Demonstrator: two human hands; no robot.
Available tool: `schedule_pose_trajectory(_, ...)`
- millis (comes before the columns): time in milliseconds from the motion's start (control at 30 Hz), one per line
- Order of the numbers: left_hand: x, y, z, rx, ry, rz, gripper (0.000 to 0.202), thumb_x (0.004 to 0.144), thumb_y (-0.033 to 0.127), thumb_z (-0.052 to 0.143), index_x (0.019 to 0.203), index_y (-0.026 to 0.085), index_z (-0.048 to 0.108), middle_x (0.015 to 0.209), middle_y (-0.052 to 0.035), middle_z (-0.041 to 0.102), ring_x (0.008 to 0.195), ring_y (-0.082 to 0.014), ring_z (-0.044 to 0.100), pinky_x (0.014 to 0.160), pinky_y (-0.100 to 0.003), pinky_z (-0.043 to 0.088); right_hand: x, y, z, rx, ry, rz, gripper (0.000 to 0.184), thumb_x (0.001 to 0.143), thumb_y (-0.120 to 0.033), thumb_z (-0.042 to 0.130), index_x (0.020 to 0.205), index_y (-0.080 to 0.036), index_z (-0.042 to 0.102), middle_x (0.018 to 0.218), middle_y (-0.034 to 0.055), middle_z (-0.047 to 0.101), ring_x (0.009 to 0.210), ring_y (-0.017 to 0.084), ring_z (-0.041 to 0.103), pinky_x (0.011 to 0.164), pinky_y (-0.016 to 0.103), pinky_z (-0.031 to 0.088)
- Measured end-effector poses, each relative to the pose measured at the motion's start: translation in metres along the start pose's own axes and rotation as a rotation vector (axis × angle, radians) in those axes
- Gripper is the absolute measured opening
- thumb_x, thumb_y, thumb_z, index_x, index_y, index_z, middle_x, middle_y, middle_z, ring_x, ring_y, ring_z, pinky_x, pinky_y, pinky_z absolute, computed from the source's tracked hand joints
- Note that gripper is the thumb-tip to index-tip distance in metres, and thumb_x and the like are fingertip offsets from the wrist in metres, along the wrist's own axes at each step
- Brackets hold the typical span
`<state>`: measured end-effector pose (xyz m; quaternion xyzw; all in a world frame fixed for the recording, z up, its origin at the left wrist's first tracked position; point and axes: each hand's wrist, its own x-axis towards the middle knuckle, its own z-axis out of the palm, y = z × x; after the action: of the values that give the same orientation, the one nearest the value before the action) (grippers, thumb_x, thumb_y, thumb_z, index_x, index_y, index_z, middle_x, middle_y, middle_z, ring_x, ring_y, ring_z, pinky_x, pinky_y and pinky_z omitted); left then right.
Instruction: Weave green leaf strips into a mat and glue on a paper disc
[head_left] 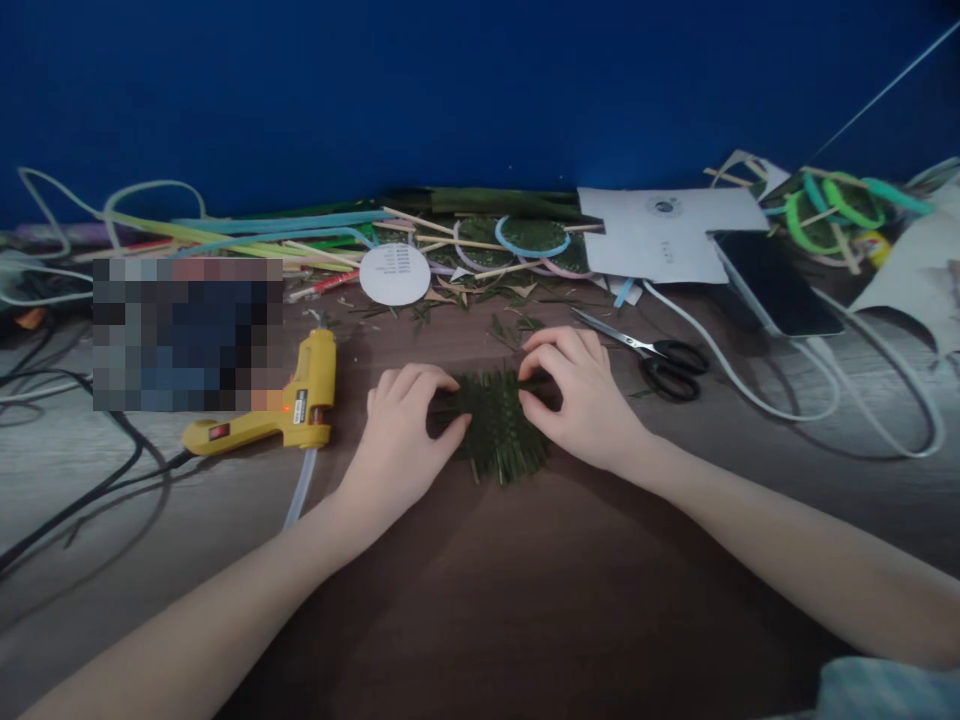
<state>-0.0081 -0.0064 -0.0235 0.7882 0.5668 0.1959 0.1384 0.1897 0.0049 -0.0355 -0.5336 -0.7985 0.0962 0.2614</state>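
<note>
A small dark green mat of leaf strips (504,425), which looks woven, lies on the brown table with loose strip ends along its near edge. My left hand (405,420) is closed in a pinch at its left edge, thumb and forefinger on the strips. At the opposite edge, my right hand (581,400) pinches the strips in the same way. Just beyond the right hand rest black-handled scissors (660,352), blades pointing to the far left. To the left of my left hand lies a yellow hot glue gun (309,385) with a clear glue stick out of its back.
Behind are leaf scraps (480,295), coloured pipe cleaners (277,228), a white round label (394,274), a white card (660,240) and a phone (780,285) near white cables (739,400). Black cords (112,480) cross the left side. A blue panel (450,90) stands at the back.
</note>
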Motion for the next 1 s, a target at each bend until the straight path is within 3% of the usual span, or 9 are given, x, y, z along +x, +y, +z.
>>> schedule_pose_trajectory(300,0.005,-0.006,-0.006,-0.150,-0.014,-0.043,0.012,0.077,0.018,0.060,0.089,0.021,0.057,0.094,-0.0013,0.062,0.094,-0.0199,0.054,0.086,-0.036,0.041,0.002,0.001,-0.004,0.168,0.039,0.047,0.011,0.074,-0.012,0.048,0.079,-0.022,0.049,0.098,0.0053,0.057,0.100,0.024,0.048,0.084,0.041,0.036)
schedule_pose_trajectory(633,0.006,-0.008,-0.011,-0.374,0.045,-0.188,0.019,0.083,0.016,0.042,0.090,0.020,0.059,0.094,-0.0008,0.064,0.089,-0.0166,0.057,0.086,-0.032,0.045,0.003,0.004,-0.002,0.206,0.024,0.056,0.016,0.075,-0.007,0.045,0.077,-0.022,0.051,0.096,0.0055,0.057,0.101,0.024,0.048,0.085,0.042,0.036)
schedule_pose_trajectory(1000,0.003,-0.008,-0.002,-0.344,0.102,-0.086,0.024,0.081,0.011,0.038,0.092,0.018,0.057,0.095,-0.0024,0.061,0.091,-0.0158,0.055,0.088,-0.032,0.043,0.006,0.006,0.001,0.241,0.057,0.045,0.020,0.072,-0.004,0.042,0.074,-0.021,0.052,0.090,0.0054,0.056,0.095,0.022,0.048,0.087,0.040,0.035)
